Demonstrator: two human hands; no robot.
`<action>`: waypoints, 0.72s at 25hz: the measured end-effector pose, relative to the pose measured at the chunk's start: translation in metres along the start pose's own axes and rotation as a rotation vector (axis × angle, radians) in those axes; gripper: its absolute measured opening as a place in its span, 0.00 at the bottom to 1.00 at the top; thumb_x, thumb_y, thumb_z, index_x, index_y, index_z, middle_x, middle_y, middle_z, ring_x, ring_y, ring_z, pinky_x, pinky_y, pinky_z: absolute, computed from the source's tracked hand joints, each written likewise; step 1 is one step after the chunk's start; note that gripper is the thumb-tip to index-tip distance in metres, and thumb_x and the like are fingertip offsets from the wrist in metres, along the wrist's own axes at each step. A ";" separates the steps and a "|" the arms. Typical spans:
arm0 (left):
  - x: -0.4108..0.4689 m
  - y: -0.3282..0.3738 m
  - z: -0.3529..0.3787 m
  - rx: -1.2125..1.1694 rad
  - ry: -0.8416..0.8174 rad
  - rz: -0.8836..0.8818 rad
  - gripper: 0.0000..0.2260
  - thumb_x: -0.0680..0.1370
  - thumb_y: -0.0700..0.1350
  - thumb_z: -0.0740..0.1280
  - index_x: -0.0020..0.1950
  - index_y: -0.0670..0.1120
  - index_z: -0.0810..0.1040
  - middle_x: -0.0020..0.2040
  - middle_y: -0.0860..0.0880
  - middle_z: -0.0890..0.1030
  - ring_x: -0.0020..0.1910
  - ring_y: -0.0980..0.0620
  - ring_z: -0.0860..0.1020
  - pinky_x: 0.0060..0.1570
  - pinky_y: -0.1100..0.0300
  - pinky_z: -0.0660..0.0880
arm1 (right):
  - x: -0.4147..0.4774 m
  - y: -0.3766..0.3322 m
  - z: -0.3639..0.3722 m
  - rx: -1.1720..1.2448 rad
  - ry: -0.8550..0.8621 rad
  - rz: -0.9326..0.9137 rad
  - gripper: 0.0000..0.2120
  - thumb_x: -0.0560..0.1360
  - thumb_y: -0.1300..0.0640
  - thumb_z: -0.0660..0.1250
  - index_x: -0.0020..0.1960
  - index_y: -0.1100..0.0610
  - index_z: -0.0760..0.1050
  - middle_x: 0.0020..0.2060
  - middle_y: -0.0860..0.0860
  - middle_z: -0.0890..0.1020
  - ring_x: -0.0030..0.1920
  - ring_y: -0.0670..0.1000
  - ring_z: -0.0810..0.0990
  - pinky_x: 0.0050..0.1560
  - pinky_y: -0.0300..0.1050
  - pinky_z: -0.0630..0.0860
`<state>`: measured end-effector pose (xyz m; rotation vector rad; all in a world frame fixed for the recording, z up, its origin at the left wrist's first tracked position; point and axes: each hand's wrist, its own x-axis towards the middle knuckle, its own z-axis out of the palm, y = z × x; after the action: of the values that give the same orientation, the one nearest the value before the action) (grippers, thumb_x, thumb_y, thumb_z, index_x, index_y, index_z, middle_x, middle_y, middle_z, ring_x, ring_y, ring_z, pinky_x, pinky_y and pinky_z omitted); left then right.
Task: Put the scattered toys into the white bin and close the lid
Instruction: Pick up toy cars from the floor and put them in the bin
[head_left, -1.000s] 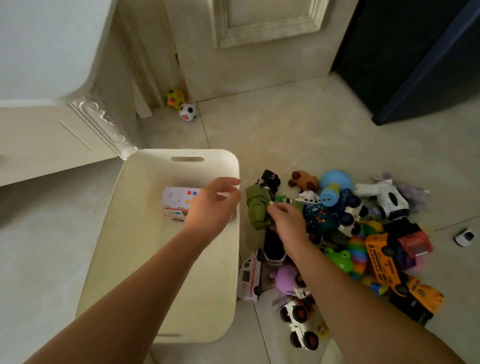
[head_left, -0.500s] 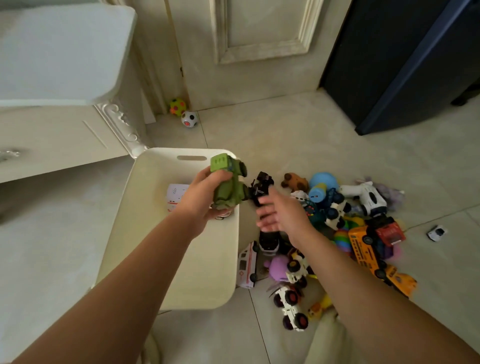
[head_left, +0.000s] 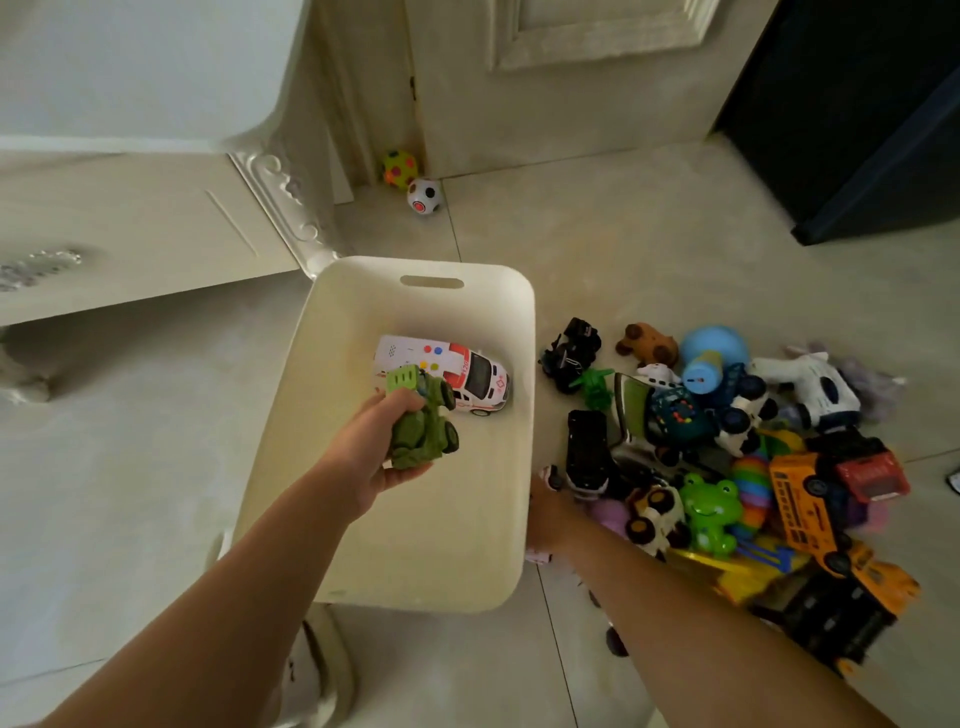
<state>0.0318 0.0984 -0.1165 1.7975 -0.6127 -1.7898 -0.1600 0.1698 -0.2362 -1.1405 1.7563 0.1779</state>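
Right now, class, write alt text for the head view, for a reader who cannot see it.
A person's left-hand grip holds a green toy truck over an open white bin containing a white toy ambulance. The right-hand grip reaches down beside the bin toward a toy pile on the floor.

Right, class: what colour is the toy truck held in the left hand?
Green: the toy truck shows best in the head view.

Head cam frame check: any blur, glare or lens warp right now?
Head view: light dim and flat, no glare, soft shadows; left hand and green truck over the bin fairly sharp; yellow truck lowest in the pile smeared; door edges lean, wide-lens warp.
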 end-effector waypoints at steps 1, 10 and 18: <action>0.000 -0.003 -0.002 0.042 -0.008 0.002 0.11 0.75 0.46 0.66 0.57 0.48 0.76 0.52 0.43 0.80 0.45 0.46 0.80 0.46 0.51 0.80 | 0.000 0.001 -0.004 0.047 -0.008 -0.010 0.30 0.72 0.51 0.68 0.70 0.49 0.60 0.66 0.57 0.70 0.62 0.58 0.73 0.63 0.50 0.72; -0.006 -0.013 -0.015 0.429 -0.081 -0.138 0.14 0.75 0.47 0.68 0.59 0.49 0.71 0.54 0.42 0.77 0.52 0.43 0.78 0.52 0.47 0.77 | -0.087 -0.043 -0.127 0.485 0.017 -0.073 0.17 0.75 0.46 0.66 0.61 0.49 0.69 0.50 0.52 0.78 0.48 0.52 0.77 0.43 0.45 0.74; 0.016 -0.025 -0.042 0.446 0.009 -0.121 0.38 0.70 0.45 0.73 0.76 0.47 0.57 0.61 0.40 0.73 0.54 0.41 0.77 0.45 0.50 0.79 | -0.101 -0.150 -0.093 0.348 0.046 -0.289 0.41 0.70 0.54 0.72 0.76 0.48 0.53 0.63 0.52 0.72 0.58 0.53 0.75 0.54 0.47 0.76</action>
<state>0.0730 0.1086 -0.1456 2.1706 -0.9795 -1.8251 -0.1005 0.0959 -0.0565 -1.1286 1.5628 -0.3198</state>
